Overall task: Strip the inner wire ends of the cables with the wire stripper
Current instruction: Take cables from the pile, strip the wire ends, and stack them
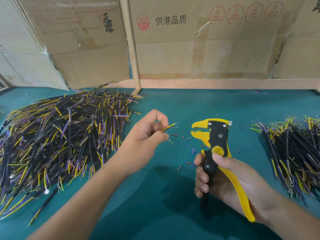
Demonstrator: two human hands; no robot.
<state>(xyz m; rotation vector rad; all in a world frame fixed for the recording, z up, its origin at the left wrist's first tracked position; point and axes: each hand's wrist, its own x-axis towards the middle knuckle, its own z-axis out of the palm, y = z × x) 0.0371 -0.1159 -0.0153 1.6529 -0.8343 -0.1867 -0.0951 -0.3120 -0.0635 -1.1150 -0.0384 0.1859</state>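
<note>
Yellow-green wire end [169, 127] pinched in left hand [147, 134] fingertips, above green table [173, 196]. Wire stripper [216, 149] just right, jaws apart, handles gripped by right hand [225, 179]. Insulation scraps [188, 149] between. Cable piles left [60, 135] and right [294, 153].

A teal-covered table [173, 196] carries two heaps of cables — a big one [60, 139] left, another [292, 153] right — with what look like insulation scraps [188, 146] strewn between.
</note>
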